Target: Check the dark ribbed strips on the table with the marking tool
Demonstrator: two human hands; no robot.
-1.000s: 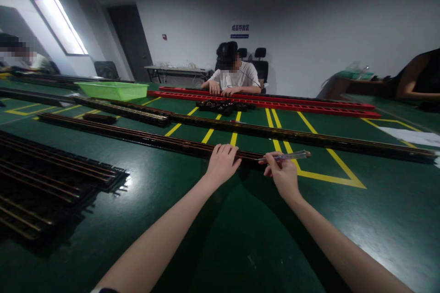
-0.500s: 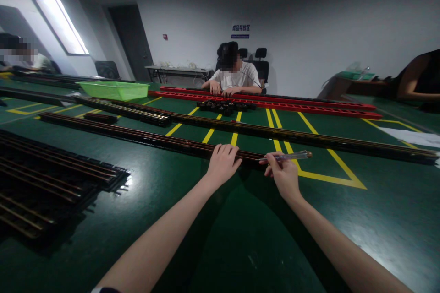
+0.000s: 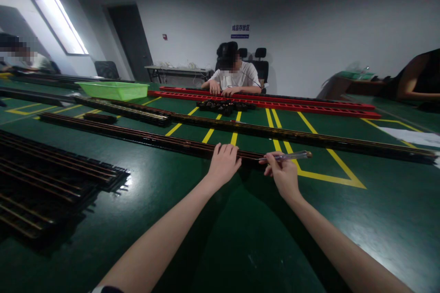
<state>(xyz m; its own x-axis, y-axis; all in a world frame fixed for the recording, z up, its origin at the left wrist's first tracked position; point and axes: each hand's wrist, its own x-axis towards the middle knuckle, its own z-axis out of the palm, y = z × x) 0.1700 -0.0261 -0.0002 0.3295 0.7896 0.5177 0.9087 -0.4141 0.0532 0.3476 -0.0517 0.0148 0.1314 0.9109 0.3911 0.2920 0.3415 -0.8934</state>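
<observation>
A long, narrow dark rail strip (image 3: pixel 154 138) with copper-coloured lines lies across the green table in front of me. My left hand (image 3: pixel 224 162) rests on it near its right end, fingers laid over the strip and thumb apart. In my right hand (image 3: pixel 283 174) is a screwdriver (image 3: pixel 297 155) with a clear handle, pinched between thumb and fingers. It lies nearly level, its tip pointing left at the strip's right end. Whether the tip touches the strip I cannot tell. My fingers hide part of the strip.
Stacked dark strips (image 3: pixel 62 174) lie at left, and another long strip (image 3: pixel 309 137) runs beyond mine. Farther back are a green basket (image 3: pixel 115 91), a pile of black parts (image 3: pixel 222 106) and red racks (image 3: pixel 309 106). A co-worker (image 3: pixel 237 75) sits opposite; other people sit at both sides.
</observation>
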